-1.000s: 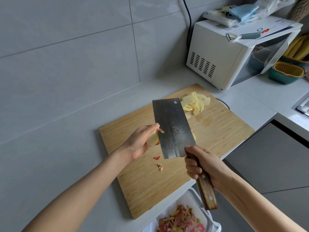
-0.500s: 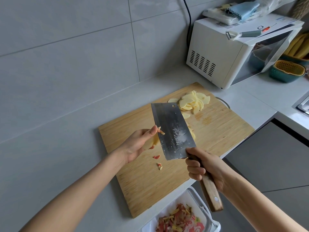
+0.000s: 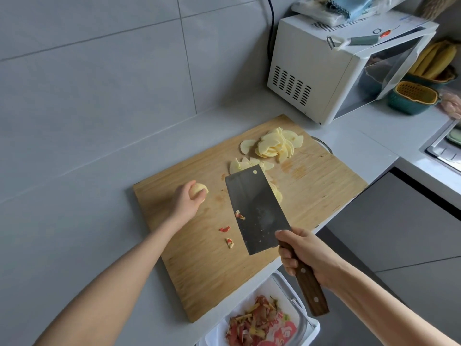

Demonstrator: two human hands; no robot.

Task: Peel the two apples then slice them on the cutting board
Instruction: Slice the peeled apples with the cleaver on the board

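While left hand (image 3: 184, 205) curls round the apple (image 3: 199, 189), right hand (image 3: 308, 255) clamps the cleaver (image 3: 257, 208) (microwave label (image 3: 404, 20) blurred).

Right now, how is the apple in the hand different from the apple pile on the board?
The apple chunk is one thick rounded lump; the slice pile is many thin pieces. The left hand grips the chunk; the pile lies untouched. Both are peeled, pale yellow.

Pale grey countertop (image 3: 74, 221): wooden cutting board (image 3: 311, 196) overhanging front edge; white microwave (image 3: 311, 71) behind board, at wall; teal basket (image 3: 409, 106) right of microwave.
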